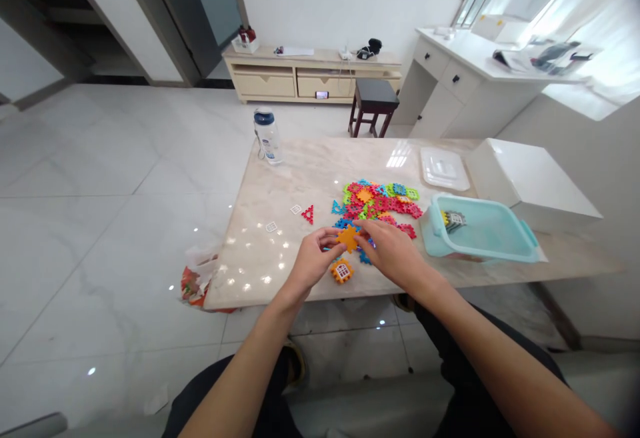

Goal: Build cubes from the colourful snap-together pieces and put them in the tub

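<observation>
Between my two hands is an orange interlocking building tile (349, 239) with a toothed edge. The fingers of my left hand (316, 257) pinch its left side, and my right hand (387, 251) grips its right side. Just below, on the table, lies an orange block with a white window piece (343, 271). Beyond my hands spreads a pile of red, blue, green and orange tiles (375, 201). A red triangle tile (308, 214) rests left of the pile, near two small white window pieces (271, 227).
A teal plastic tub (480, 258) with a few pieces inside stands on the table (300, 171) at right. Behind it are a clear lid (445, 169) and a white box (535, 181). A water bottle (269, 136) stands at the far left corner.
</observation>
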Available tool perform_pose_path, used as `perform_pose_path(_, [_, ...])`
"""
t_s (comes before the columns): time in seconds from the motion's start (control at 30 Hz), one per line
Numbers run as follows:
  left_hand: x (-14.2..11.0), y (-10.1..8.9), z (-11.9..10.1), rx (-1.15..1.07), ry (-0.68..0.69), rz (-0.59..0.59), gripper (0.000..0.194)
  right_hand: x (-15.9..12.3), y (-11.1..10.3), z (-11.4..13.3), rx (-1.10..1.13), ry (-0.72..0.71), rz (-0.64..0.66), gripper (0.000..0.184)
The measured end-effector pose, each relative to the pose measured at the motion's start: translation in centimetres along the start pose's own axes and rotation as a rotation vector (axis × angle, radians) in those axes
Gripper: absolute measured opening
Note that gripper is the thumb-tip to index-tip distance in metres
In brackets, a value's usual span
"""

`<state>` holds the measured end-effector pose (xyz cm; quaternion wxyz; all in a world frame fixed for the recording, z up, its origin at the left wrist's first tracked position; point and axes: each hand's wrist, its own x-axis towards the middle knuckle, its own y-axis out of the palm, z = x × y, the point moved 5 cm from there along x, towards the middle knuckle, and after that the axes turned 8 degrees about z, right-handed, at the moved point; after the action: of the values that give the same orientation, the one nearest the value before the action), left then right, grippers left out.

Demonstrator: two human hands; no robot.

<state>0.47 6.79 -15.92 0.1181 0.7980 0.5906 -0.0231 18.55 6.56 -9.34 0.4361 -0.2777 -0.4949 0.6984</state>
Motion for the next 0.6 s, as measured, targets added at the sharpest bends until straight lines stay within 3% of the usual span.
perform_pose_path(0.17, [-0.09, -0.27, -0.13, 0.073, -0.001, -0.028, 0.039, -0.56, 0.57, -0.01, 0.016, -0.134, 0.094, 0.068])
perform_pose_path(0.27, [-0.19, 0.09, 0.00, 0.104, -0.005, 0.002, 0.036, -0.65, 0.18, 0.28, -0.003, -0.215, 0.097, 0.066])
perform_pose_path(0.4, [-0.25, 0.41, 0.50, 0.116, -0.051, 0.064, 0.054, -0.60, 0.32, 0.53, -0.013, -0.311, 0.169, 0.058])
perform_pose_path(0.6, [-0.16, -0.21, 0.60, 0.082, -0.024, 0.109, 0.054, 0.10, 0.72, 0.23, -0.095, -0.249, 0.146, 0.041])
